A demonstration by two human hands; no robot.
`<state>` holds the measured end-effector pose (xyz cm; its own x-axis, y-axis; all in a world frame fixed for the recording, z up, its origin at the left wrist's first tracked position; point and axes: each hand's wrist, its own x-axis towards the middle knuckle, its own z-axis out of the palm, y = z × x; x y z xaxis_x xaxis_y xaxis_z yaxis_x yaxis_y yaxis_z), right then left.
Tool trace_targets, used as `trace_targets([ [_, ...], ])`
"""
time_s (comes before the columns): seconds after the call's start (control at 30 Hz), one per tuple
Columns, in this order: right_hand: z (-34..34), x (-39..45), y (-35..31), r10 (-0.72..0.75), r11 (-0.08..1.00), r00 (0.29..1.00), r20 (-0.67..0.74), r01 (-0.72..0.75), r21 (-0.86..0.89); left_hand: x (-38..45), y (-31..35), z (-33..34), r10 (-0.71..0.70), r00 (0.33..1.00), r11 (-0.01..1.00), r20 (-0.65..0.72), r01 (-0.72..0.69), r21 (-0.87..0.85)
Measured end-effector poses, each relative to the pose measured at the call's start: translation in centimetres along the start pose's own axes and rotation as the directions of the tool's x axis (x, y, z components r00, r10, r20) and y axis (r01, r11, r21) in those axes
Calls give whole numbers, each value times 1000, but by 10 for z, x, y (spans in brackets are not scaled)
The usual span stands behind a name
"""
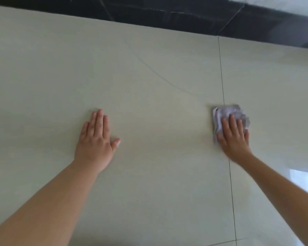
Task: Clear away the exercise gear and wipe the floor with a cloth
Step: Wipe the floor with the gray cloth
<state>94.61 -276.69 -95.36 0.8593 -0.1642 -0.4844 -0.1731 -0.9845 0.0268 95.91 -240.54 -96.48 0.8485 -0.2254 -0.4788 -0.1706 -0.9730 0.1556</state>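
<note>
Nearest, two bare forearms reach out over the pale tiled floor (158,166). The left hand (94,139) lies flat on bare tile, fingers straight and together, holding nothing. The right hand (234,137) presses flat on the one crumpled cloth (235,112), which sits astride the grout line and bunches out ahead of the fingertips; the left hand is well apart from it. Beyond runs a dark skirting (185,16). No exercise gear shows

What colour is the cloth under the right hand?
Pale lilac-grey, crumpled cloth pressed flat by the right hand; head view.
</note>
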Motion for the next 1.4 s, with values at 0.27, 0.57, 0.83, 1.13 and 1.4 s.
trace_targets([
  [0.27, -54, 87, -170, -195, 980, 981, -14, 196, 37, 2, 6, -13, -121, 993, 990, -4, 121, 66],
  [0.57, 47, -97, -126, -483, 875, 868, 110, 480, 60, -66, 32, -40, -104, 989, 987, 104, 89, 135],
  [0.83, 81, -204, 35, 120, 972, 952, 280, -169, 160, -50, 131, -56, 112, 966, 963, 234, -164, 213],
  [1.13, 30, -79, 71, 488, 757, 853, 185, -519, 396, 26, 184, -46, 52, 980, 964, 191, -99, 245],
  [1.4, 78, -146, -13, -73, 996, 996, 54, 71, 54, 47, 187, -43, 162, 984, 970, 75, -173, 172],
])
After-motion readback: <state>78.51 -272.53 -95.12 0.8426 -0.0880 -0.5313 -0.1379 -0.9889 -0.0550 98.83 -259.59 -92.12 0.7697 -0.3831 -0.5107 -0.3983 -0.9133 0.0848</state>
